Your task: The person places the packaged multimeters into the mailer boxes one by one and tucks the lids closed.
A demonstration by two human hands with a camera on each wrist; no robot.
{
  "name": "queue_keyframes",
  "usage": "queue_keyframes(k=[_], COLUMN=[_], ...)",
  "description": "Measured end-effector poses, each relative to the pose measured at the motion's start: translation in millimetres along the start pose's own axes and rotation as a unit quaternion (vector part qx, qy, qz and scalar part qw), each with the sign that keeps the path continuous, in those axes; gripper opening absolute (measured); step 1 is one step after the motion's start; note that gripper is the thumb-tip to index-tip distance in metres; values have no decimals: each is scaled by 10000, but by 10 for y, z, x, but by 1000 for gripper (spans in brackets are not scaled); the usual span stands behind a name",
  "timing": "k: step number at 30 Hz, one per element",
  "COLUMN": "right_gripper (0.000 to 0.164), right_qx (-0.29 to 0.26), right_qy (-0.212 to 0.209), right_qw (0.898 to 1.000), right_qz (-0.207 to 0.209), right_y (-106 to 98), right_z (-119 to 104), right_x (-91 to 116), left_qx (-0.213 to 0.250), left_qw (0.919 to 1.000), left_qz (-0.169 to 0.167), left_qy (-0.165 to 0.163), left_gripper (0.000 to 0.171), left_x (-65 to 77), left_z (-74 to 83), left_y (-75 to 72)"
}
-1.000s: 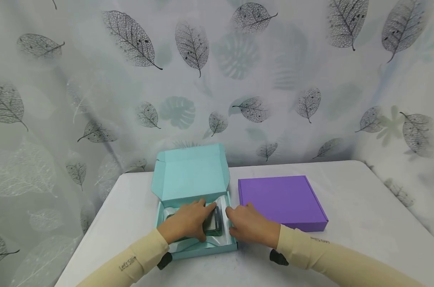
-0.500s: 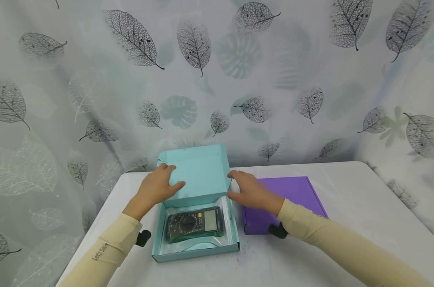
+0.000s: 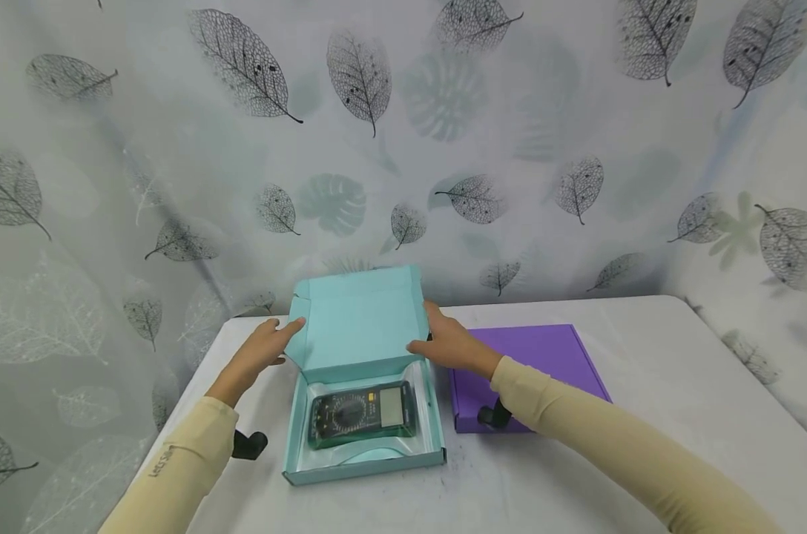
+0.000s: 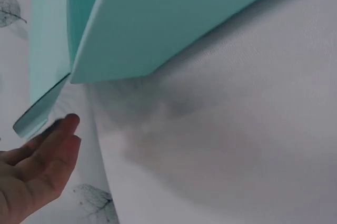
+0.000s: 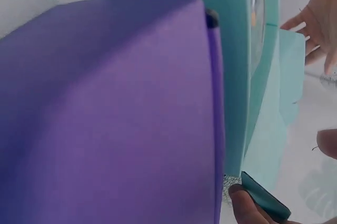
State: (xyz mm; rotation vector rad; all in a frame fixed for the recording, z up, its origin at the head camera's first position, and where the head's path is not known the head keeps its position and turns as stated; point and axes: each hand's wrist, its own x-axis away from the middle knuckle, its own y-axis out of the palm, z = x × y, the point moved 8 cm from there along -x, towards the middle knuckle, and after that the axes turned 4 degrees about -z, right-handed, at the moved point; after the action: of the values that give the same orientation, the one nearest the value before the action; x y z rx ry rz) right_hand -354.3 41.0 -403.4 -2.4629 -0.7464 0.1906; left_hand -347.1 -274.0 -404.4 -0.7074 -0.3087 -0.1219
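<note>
A light teal cardboard box [image 3: 363, 471] stands with its lid [image 3: 363, 319] raised at the back. Inside, on a shiny pale lining, lies a black digital multimeter [image 3: 360, 415] with a green edge, dial and grey screen. My left hand [image 3: 259, 348] is beside the lid's left side flap, thumb toward its front; in the left wrist view the loosely bent fingers [image 4: 63, 145] hang just below the flap [image 4: 39, 110]. My right hand [image 3: 453, 341] is at the lid's right edge, fingers [image 5: 247, 205] behind the small flap [image 5: 266, 197] and thumb apart in front.
A closed purple box [image 3: 530, 371] stands to the right of the teal box, under my right forearm. Both stand on a white-covered table [image 3: 670, 386]. Behind it hangs a leaf-patterned curtain [image 3: 403, 148].
My left hand has left the multimeter and moved up and left to the lid's flap. The right hand has risen from the box's right wall to the lid's right edge.
</note>
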Motion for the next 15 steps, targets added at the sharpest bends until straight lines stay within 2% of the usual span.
queue_keyframes(k=[5, 12, 15], right_gripper=[87, 89, 88], right_qx=[-203, -95, -39], right_qy=[106, 282, 309], right_qw=[9991, 9979, 9971], right_qz=[350, 569, 698], right_y=[-55, -95, -118], right_z=[-6, -12, -15], right_x=[3, 55, 91], left_qx=[35, -180, -319], left_qw=[9993, 9989, 9975], left_qz=[105, 229, 402], left_qy=[355, 363, 478], left_gripper=[94, 93, 89], left_x=[36, 103, 149], left_z=[122, 174, 196], left_y=[-10, -39, -62])
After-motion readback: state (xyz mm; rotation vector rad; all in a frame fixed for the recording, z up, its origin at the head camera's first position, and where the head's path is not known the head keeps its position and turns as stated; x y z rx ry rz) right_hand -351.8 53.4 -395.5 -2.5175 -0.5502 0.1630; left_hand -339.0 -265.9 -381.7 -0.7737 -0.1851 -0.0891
